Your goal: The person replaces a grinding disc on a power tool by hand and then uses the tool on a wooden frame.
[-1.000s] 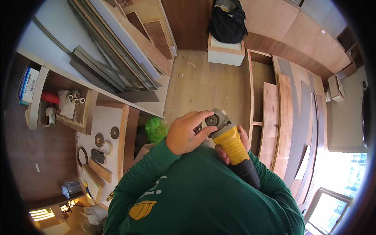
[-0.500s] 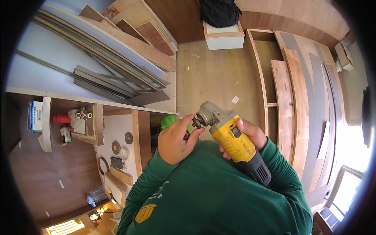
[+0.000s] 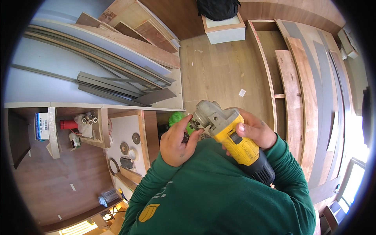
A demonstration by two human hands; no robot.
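My right hand (image 3: 256,131) is wrapped round the yellow and black body of an angle grinder (image 3: 243,152), its thumb lying beside the dark slide switch. The grinder's grey metal head (image 3: 211,112) points up and to the left. At the head, my left hand (image 3: 176,145) is closed, with index finger and thumb pinching the spindle flange (image 3: 194,124). No disc shows on the spindle. A dark piece (image 3: 185,137) shows between the left thumb and curled fingers; I cannot make out what it is.
Grey strips (image 3: 105,84) and boards lie on a white panel at the left. Below it, grinding discs (image 3: 124,147) rest on a white surface beside a green bag (image 3: 177,117). Long wooden planks (image 3: 291,94) lean at the right. A black backpack (image 3: 218,8) sits on a box ahead.
My right thumb has moved further over the grinder's body, close to the switch. The grinder's head has tilted slightly, and the left fingers stay at the spindle. The whole view has shifted a little.
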